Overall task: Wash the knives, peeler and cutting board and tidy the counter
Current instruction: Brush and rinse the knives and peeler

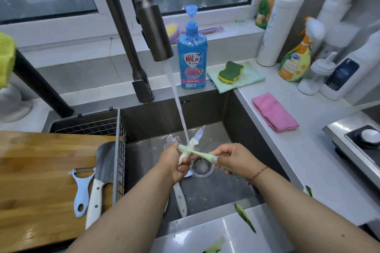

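Over the sink (pixel 226 113), my left hand (pixel 173 162) grips the white handle of a small knife (pixel 198 134), blade pointing up and away under the running water. My right hand (pixel 230 160) holds a green toothbrush (pixel 197 151) whose head lies against the knife handle. Another white-handled knife (pixel 180 197) lies on the sink floor below my left wrist. On the wooden cutting board (pixel 37 170) at left rest a blue peeler (pixel 81 191) and a white-handled cleaver (pixel 98 181).
The dark faucet (pixel 152 26) runs water into the sink. A blue dish soap bottle (pixel 192 55), green sponge (pixel 230 72) on a cloth, pink cloth (pixel 273 112) and several bottles stand behind and right. Green peels (pixel 244 217) lie on the front counter. A stove (pixel 362 141) sits far right.
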`<control>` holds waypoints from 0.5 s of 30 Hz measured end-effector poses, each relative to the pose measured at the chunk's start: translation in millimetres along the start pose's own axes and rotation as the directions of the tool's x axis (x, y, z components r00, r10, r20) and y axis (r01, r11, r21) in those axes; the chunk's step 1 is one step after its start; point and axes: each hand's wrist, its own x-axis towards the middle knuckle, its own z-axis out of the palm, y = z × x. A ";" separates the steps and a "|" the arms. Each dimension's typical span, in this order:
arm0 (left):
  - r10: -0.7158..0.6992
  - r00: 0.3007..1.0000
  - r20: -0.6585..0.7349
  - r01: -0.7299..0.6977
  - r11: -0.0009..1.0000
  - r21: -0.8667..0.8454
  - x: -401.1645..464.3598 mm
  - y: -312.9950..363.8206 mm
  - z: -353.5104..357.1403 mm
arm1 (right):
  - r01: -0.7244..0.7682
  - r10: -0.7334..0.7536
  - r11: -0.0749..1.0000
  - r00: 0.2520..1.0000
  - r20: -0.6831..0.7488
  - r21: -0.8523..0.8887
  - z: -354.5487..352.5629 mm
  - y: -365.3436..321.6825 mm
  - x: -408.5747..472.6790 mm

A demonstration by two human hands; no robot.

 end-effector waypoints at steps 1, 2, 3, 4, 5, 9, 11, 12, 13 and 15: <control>-0.001 1.000 0.008 0.001 1.000 0.015 -2.3 0.0 0.7 | -0.002 0.002 1.000 0.999 -0.045 -0.005 -1.2 1.8 3.7; 0.001 1.000 0.011 -0.001 1.000 0.031 -3.5 -0.1 0.2 | -0.007 0.005 1.000 0.995 -0.096 -0.025 -2.4 4.9 8.7; 0.002 1.000 0.009 -0.002 0.998 0.055 -6.1 0.1 0.0 | -0.018 0.008 0.997 0.989 -0.150 -0.069 -3.9 8.6 13.6; 0.000 1.000 0.008 -0.001 0.996 0.088 -7.8 0.7 -1.4 | -0.039 0.011 0.990 0.979 -0.206 -0.133 -5.2 12.1 18.9; -0.004 1.000 0.005 0.003 0.992 0.123 -10.3 1.5 -2.6 | -0.069 0.013 0.976 0.966 -0.258 -0.208 -6.3 15.3 23.4; 0.110 0.987 -0.113 -0.061 0.927 0.371 -16.5 5.8 -8.3 | -0.094 0.006 0.955 0.953 -0.302 -0.281 5.9 6.8 31.2; 0.253 0.950 -0.184 -0.112 0.824 0.555 -18.3 9.4 -12.5 | -0.066 -0.009 0.964 0.960 -0.278 -0.259 20.3 -3.7 33.6; 0.324 0.925 -0.197 -0.119 0.742 0.660 -19.2 11.0 -14.3 | -0.057 -0.017 0.963 0.963 -0.270 -0.264 26.2 -7.2 34.8; 0.394 0.897 -0.200 -0.118 0.649 0.752 -20.3 13.3 -18.5 | -0.046 -0.029 0.959 0.966 -0.257 -0.281 32.4 -12.1 35.7; 0.496 0.848 -0.186 -0.106 0.504 0.857 -22.2 16.2 -27.5 | -0.034 -0.050 0.945 0.968 -0.248 -0.325 41.4 -19.8 38.3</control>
